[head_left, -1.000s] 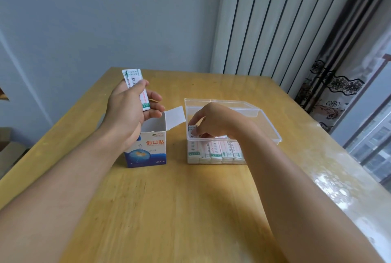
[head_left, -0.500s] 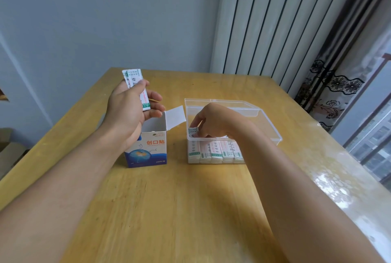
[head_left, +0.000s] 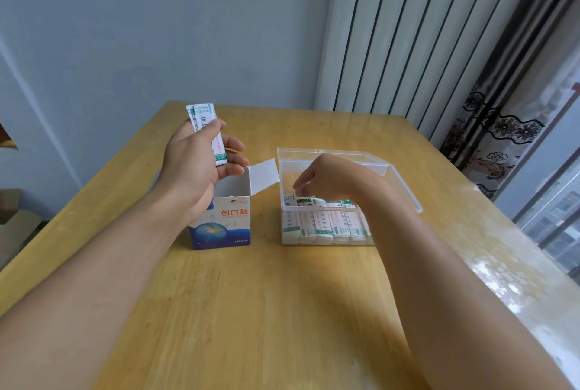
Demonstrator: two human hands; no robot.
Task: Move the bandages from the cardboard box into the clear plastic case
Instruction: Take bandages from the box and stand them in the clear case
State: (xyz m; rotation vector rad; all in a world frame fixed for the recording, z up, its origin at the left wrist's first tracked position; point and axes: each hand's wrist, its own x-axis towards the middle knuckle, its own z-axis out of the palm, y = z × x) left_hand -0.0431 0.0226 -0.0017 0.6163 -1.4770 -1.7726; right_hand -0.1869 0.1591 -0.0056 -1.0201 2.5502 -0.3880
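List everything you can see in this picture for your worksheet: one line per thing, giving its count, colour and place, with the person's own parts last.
table: one, light wood, fills the foreground.
cardboard box: one, white and blue with orange lettering, left of centre on the table, top flap open.
clear plastic case: one, transparent, to the right of the box, lid open.
bandages in the case: a row of stacks, white with green print, along the near wall; count too dense to tell.
bandages in hand: a small stack, white and green, held above the box.
curtain: one, patterned, far right.
left hand: one, holds the stack over the box.
right hand: one, fingers down inside the case; grip hidden.
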